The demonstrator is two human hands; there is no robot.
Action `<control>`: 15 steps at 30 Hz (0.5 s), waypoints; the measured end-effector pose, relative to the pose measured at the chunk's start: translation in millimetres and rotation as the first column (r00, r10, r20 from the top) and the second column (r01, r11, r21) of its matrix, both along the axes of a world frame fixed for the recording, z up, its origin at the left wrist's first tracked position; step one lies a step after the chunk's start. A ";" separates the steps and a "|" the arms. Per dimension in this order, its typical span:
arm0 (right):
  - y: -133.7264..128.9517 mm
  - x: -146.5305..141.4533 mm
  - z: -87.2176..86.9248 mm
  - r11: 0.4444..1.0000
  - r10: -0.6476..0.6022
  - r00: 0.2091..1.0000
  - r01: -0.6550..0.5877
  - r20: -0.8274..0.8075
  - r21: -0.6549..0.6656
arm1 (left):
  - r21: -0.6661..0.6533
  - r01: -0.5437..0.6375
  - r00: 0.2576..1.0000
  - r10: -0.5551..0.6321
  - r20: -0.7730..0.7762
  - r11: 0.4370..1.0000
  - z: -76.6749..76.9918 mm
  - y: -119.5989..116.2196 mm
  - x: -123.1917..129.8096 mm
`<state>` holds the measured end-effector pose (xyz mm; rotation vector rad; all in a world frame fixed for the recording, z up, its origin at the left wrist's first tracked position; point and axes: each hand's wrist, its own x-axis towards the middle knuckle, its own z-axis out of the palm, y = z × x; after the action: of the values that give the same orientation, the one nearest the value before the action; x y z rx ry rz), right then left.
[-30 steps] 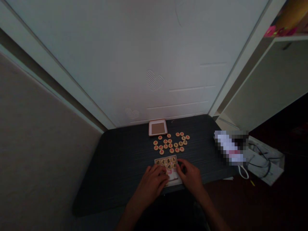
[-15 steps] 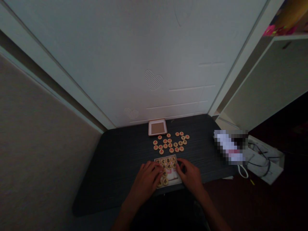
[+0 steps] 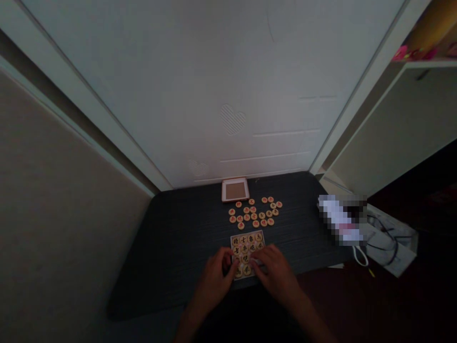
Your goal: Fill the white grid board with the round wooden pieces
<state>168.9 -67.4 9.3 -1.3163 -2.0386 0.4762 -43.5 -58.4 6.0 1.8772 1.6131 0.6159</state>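
Observation:
A shallow open box (image 3: 247, 233) near the table's front edge holds rows of round wooden Chinese chess pieces (image 3: 243, 240) with dark characters. At its left side, my left hand (image 3: 216, 274) has curled fingers and a thumb against the edge, gripping the box. My right hand (image 3: 278, 274) reaches over the right part, fingertips close together above the lower rows. Something pale shows at those fingertips, but I cannot make out what it is. The hand hides the box's lower right corner. Behind the box, several loose pieces (image 3: 253, 216), mostly red-lettered, lie on the table.
The dark table (image 3: 171, 238) stands against a white panel (image 3: 200, 95) with raised hearts. An empty-looking box lid (image 3: 235, 191) lies at the back edge. To the right are a blurred-out item (image 3: 337, 219) and a pale container (image 3: 403, 257) with cables.
My left hand has drawn back from above the pieces to the box's left side. My right hand has moved from the right edge inward over the box. The view has shifted slightly.

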 end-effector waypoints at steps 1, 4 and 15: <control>-0.6 -3.4 0.0 1.000 0.002 1.000 -0.002 0.018 0.002 | 0.000 -0.005 1.000 0.005 -0.012 1.000 0.2 -0.4 1.1; -1.2 -10.6 -2.7 1.000 -0.007 0.998 0.008 0.060 -0.010 | -0.002 -0.009 0.999 0.009 -0.035 1.000 1.6 0.9 3.2; -1.8 -14.7 -6.7 0.998 0.000 0.999 0.004 0.051 -0.060 | 0.019 0.020 0.995 -0.018 -0.099 1.000 3.7 5.4 5.1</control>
<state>154.2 -69.3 2.6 -1.3790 -2.0793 0.5112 -38.4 -53.1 9.7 1.9633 1.6547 0.5410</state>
